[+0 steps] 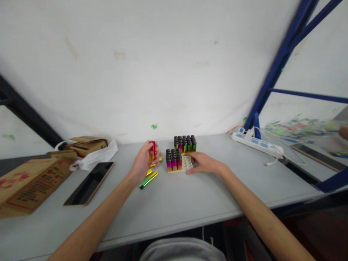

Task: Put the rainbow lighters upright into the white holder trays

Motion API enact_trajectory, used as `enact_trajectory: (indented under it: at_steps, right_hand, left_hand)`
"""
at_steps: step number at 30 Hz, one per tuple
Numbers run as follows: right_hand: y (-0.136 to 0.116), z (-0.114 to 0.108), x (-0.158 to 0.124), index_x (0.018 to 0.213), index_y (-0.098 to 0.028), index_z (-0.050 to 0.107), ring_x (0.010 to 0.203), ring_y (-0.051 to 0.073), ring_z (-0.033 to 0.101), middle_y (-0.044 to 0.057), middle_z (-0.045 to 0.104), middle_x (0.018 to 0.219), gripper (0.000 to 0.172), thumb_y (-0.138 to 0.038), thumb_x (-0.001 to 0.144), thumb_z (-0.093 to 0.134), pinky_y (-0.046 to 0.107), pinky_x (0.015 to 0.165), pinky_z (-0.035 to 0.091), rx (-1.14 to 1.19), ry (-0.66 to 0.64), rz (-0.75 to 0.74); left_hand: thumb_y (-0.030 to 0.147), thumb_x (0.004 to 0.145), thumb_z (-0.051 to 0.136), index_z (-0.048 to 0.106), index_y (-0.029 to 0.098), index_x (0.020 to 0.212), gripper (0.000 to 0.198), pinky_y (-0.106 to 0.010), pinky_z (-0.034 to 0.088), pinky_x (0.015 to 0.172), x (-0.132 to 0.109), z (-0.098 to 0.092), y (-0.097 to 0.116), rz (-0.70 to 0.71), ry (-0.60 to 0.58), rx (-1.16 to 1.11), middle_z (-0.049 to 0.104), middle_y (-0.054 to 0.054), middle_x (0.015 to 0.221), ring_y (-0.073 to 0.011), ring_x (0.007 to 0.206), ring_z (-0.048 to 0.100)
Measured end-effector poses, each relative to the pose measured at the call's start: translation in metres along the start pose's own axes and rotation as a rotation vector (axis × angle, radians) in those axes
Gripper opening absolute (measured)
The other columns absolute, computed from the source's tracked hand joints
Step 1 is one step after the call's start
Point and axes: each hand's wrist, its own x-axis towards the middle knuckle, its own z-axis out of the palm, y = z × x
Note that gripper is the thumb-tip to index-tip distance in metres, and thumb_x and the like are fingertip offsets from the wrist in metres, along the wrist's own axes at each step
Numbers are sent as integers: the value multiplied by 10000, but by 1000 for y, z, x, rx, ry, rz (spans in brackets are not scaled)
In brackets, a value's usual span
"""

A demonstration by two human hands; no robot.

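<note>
My left hand is closed around a red and gold lighter, held upright above the table. Under and beside that hand lie several loose lighters, among them a green and yellow lighter. My right hand rests at the right side of a white tray with rows of small holes, its fingers curved around the tray's edge. Purple, red and gold lighters with black tops stand in the tray's left part. Behind it stands another block of upright lighters, with green and pink bodies.
On the left are a cardboard box, a white plastic bag and a dark phone. At the right lies a power strip with cables beside a blue metal frame. A blurred hand shows at the far right edge.
</note>
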Motion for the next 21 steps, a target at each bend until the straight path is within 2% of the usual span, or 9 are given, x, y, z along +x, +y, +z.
enact_trajectory:
  at_steps: [4, 9, 12, 14, 17, 21]
  right_hand:
    - [1, 0, 0, 1355, -126, 598, 849, 243, 611, 103, 686, 1018, 830, -611, 729, 847, 354, 785, 495, -3, 7, 27]
    - [2, 0, -2, 1303, -123, 621, 886, 253, 609, 119, 668, 1065, 796, -613, 721, 851, 367, 812, 502, -14, 38, 36]
    - [3, 0, -2, 1211, -128, 651, 878, 251, 609, 115, 668, 1047, 702, -615, 740, 837, 360, 802, 501, -25, 26, 28]
    - [3, 0, -1, 1185, -132, 645, 871, 249, 609, 113, 671, 1042, 667, -614, 760, 823, 354, 790, 498, -24, 21, 16]
    - [4, 1, -1, 1206, -133, 625, 882, 253, 611, 119, 674, 1057, 668, -600, 772, 821, 351, 786, 495, -34, 23, 6]
    - [2, 0, -1, 1180, -135, 630, 868, 245, 610, 111, 681, 1039, 633, -578, 774, 829, 338, 779, 490, -42, 36, -2]
  left_hand:
    - [426, 917, 603, 575, 191, 912, 237, -269, 527, 615, 15, 26, 11, 161, -50, 211, 623, -3, 816, -129, 641, 586]
    - [477, 908, 649, 696, 153, 992, 337, -308, 525, 800, 46, 53, 9, 321, -184, 519, 696, -58, 894, -186, 835, 647]
    - [435, 896, 665, 727, 148, 1010, 315, -326, 526, 825, 65, 53, -2, 398, -238, 695, 747, -84, 958, -212, 871, 675]
    - [400, 889, 661, 746, 153, 1001, 284, -323, 525, 791, 73, 48, -9, 396, -269, 850, 764, -75, 912, -212, 824, 683]
    - [345, 873, 649, 773, 170, 964, 233, -315, 507, 752, 76, 40, -15, 401, -323, 1086, 771, -59, 856, -210, 766, 682]
    - [290, 877, 609, 776, 172, 920, 209, -295, 492, 747, 74, 40, -13, 425, -394, 1230, 778, -59, 869, -200, 759, 684]
